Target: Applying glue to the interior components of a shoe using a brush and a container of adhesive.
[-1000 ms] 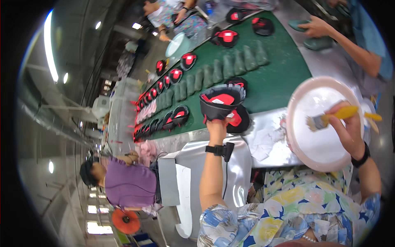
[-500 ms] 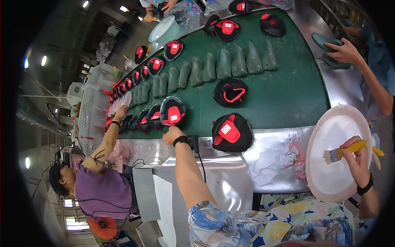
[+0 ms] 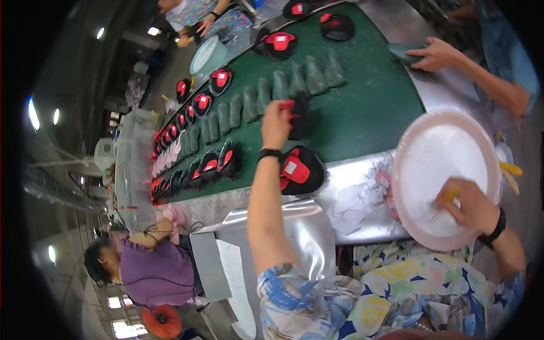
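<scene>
My left hand is closed on the red part of a black and red shoe upper, tilted up over the green belt. My right hand grips a brush, of which just a bit of yellow handle shows. Its bristles are blurred, down at the white contents of a pale pink basin. Close to my left wrist, another black and red shoe upper lies at the belt's near edge. Dark green shoe lasts stand in a row beyond my left hand.
More shoe uppers line the belt at left. White crumpled sheets lie on the metal ledge beside the basin. At far right a co-worker's hand holds a green last. A person in purple is at left; another stands at the far side.
My left hand has moved right and away from me and taken hold of a shoe upper, now lifted on edge. My right hand has lowered the brush into the basin. The whole view has shifted.
</scene>
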A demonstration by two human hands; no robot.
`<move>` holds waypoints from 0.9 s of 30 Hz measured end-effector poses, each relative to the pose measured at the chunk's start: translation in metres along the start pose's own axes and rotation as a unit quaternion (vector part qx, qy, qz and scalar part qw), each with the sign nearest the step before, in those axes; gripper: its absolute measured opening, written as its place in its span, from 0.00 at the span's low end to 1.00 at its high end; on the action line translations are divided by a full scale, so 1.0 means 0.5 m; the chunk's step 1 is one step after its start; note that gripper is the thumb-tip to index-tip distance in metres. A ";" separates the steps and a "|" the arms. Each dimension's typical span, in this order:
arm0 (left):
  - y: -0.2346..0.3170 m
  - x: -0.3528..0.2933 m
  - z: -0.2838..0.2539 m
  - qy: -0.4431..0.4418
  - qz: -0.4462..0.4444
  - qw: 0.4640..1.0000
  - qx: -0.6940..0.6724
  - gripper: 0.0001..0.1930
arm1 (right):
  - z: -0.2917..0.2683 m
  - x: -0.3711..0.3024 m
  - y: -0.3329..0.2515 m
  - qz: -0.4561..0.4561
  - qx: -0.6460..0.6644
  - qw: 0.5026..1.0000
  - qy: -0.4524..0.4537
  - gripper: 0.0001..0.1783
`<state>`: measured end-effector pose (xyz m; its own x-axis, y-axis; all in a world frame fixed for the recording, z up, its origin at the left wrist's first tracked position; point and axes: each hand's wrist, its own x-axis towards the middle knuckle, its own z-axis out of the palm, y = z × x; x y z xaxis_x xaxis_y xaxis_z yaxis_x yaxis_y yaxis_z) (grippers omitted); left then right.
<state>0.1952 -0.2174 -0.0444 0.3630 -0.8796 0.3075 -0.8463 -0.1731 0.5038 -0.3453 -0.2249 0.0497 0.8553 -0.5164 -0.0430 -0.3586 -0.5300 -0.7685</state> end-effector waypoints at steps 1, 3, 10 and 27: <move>0.016 -0.008 -0.033 0.048 0.014 0.994 -0.101 0.16 | -0.017 -0.009 0.013 0.034 0.030 0.999 0.018 0.08; 0.098 -0.045 -0.057 -0.008 -0.167 0.832 -0.530 0.18 | -0.035 -0.030 0.051 -0.022 -0.076 0.995 0.064 0.08; 0.324 -0.226 -0.085 -0.122 -0.220 0.807 -0.535 0.25 | -0.104 -0.026 0.059 -0.101 0.016 0.964 0.244 0.10; 0.513 -0.345 0.060 0.105 0.189 0.956 -0.199 0.48 | -0.070 -0.041 -0.024 0.021 0.226 0.914 0.337 0.19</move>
<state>-0.0963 -0.1236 0.0076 0.1664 -0.7300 0.6629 -0.7327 0.3584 0.5786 -0.3717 -0.2315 0.0824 0.3657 -0.9076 0.2062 -0.0652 -0.2460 -0.9671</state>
